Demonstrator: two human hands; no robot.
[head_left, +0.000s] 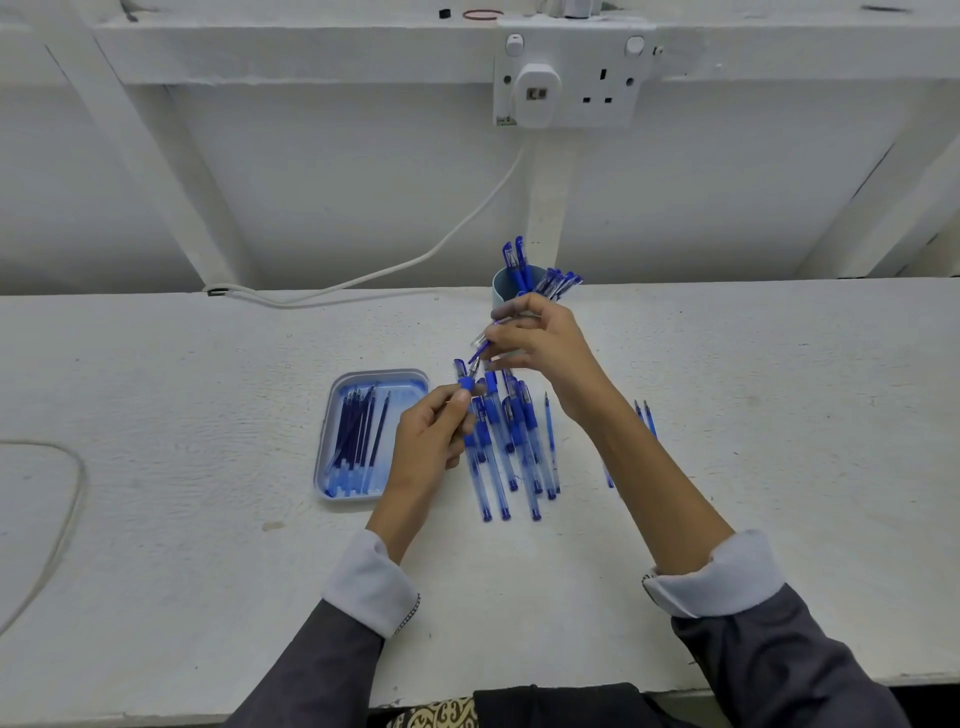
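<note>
my left hand (431, 441) pinches a blue grip piece (466, 384); my right hand (540, 343) curls round a clear barrel (480, 340). beneath: white painted bench (208, 389); behind: white wall (311, 182), double socket (602, 88).

Pinching a blue grip (465, 385) in the left hand (434, 434), holding a clear barrel (482, 340) in the right hand (543, 345), above loose pens (511, 441); tray (325, 431) of refills (357, 431) left, cup (500, 292) behind.
</note>
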